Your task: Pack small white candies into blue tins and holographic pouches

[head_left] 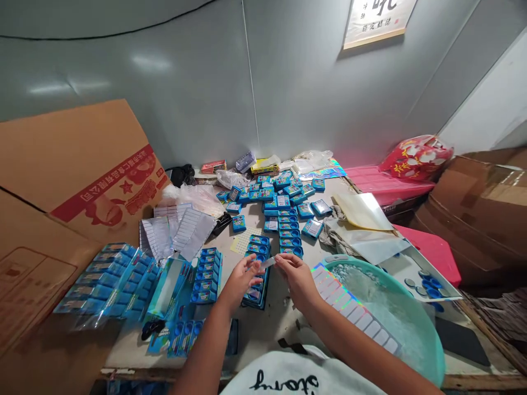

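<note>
A small whitish sticker strip (268, 263) is stretched between my two hands. My right hand (297, 275) pinches its right end between thumb and fingertips. At the strip's left end, the thumb and fingers of my left hand (242, 278) close on it. Just beneath lies a blue display tray (257, 299) of small blue packs with round dark blue caps. Behind my right hand runs a similar row of blue packs (290, 233). A shiny sheet of silver stickers (358, 312) rests across the green basin (437, 343) beside my right forearm.
Loose blue boxes (265, 195) are heaped at the back. More filled trays (206, 277) and wrapped packs (109, 280) stand left, by a large carton (74, 175). Silver discs and blue caps lie in a white tray (411, 258) at right, near a dark flat pad (461, 341).
</note>
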